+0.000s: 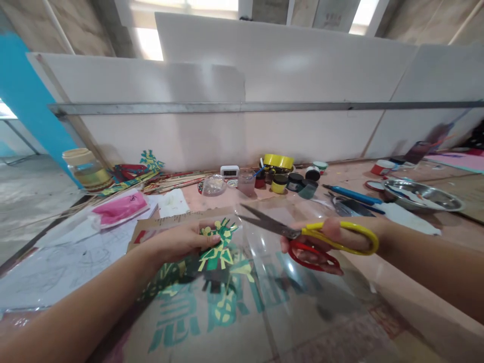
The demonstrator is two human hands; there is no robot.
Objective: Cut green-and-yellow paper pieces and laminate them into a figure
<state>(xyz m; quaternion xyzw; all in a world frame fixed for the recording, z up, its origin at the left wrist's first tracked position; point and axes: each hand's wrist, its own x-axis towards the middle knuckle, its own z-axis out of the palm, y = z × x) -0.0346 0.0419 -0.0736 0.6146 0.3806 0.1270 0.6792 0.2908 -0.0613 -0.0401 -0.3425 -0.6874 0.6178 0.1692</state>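
My left hand [185,243] pinches a green and yellow cut-out piece [219,252] between thumb and fingers, above a cardboard sheet [302,322] with teal printed characters. In my right hand [321,242] are scissors [280,227] with one yellow and one red handle loop. Their blades are parted and point left, a little to the right of the cut-out. More green and yellow cut-outs [226,305] lie on the cardboard under clear film.
A pink packet [121,207] rests on sketched papers [64,267] at left. Behind stand a capped jar [86,171], a small white timer [229,172], paint pots [279,183] and yellow tape [279,161]. A metal dish [423,194] and blue-handled tool [353,194] are at right.
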